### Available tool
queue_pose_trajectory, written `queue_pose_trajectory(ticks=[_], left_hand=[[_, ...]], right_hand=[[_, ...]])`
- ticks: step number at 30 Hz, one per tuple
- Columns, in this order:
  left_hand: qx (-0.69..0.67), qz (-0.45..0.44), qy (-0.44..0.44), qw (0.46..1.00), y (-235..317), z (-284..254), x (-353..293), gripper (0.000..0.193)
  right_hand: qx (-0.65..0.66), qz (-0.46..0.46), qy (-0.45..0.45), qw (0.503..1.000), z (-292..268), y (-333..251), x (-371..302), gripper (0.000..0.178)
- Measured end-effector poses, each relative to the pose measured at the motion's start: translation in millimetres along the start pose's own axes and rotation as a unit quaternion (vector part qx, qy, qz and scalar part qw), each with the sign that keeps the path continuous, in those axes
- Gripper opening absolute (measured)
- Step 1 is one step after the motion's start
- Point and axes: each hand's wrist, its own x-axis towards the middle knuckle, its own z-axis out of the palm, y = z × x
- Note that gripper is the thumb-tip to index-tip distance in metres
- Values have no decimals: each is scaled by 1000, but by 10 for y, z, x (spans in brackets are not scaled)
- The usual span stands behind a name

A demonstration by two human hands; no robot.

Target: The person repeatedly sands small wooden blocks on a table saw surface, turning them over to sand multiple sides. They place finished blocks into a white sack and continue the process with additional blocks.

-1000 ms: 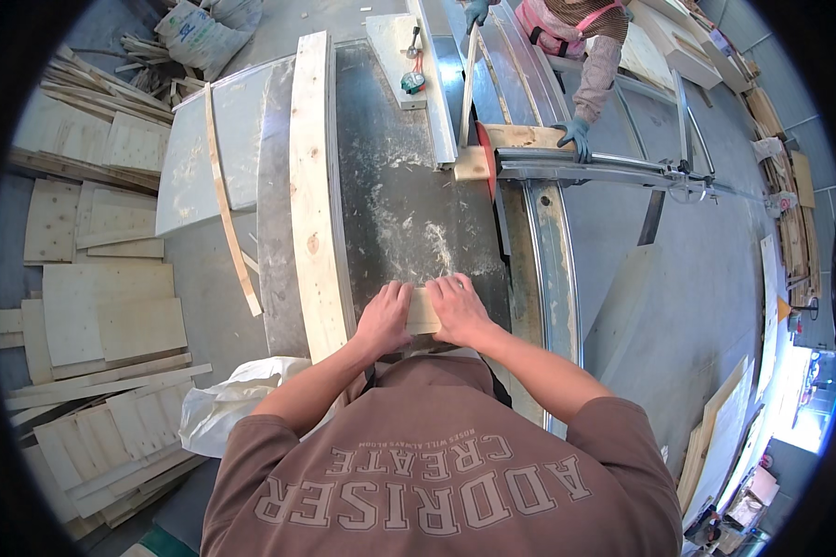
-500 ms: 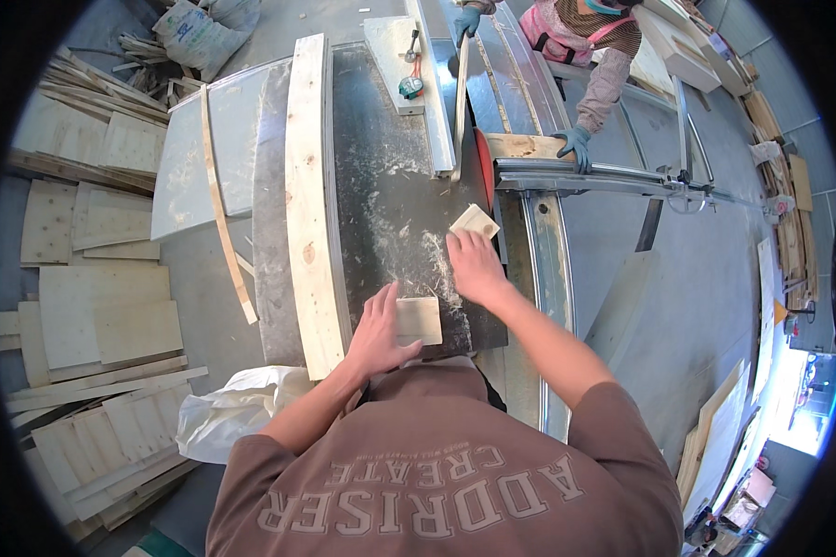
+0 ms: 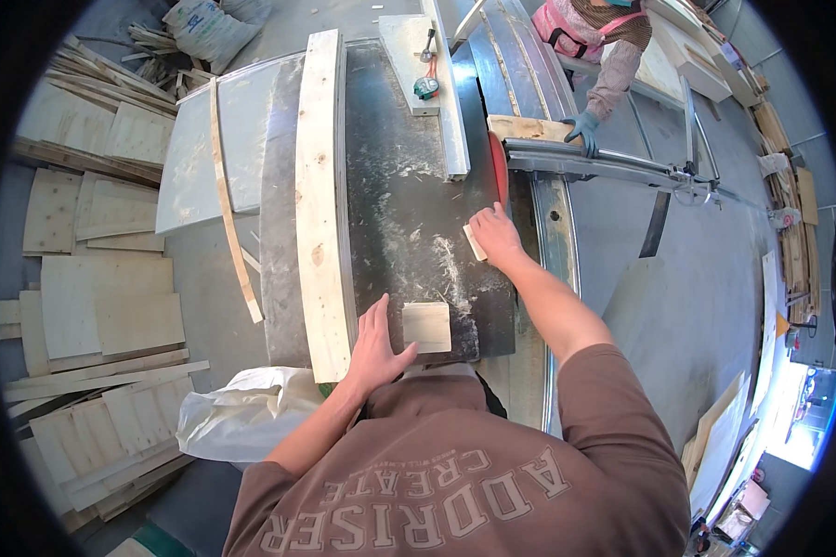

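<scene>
My right hand (image 3: 498, 239) is closed around a small pale wooden block (image 3: 475, 243), just on the near side of a red curved strip (image 3: 499, 169) in the dark machine table (image 3: 395, 251). Part of that block is hidden under the fingers. Close to the table's near edge, my left hand (image 3: 377, 351) is open, its fingers stretched forward and thumb spread. A second square wooden block (image 3: 426, 327) lies flat beside it, by the thumb tip; whether they touch I cannot tell.
Left of my hands runs a long pine board (image 3: 320, 204). A metal fence (image 3: 450, 121) and a tape measure (image 3: 426, 87) are at the far side. At far right, a co-worker's gloved hand (image 3: 585, 135) rests on a board (image 3: 529, 128) against a metal rail (image 3: 604, 158).
My right hand has turned and drawn the small block slightly nearer, now gripping it. The co-worker's other gloved hand and the thin wooden strip by the fence have left the spot. My left hand stays.
</scene>
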Motion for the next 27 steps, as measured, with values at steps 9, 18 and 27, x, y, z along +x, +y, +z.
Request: queue_pose_trajectory(ticks=[9,18,27], left_hand=[[-321,-76,39,943,-141,210,72,74],[-143,-11,75,987,-200,615,103,77],[-320,-177,-35,930,113,466,116,91]], right_hand=[[284,25,66,956,-2070,-544,-1096,88],[332,24,53,941,-1890,-1282,-1326,94],[762,151,20,629,-1172,-1646,-1475,118]])
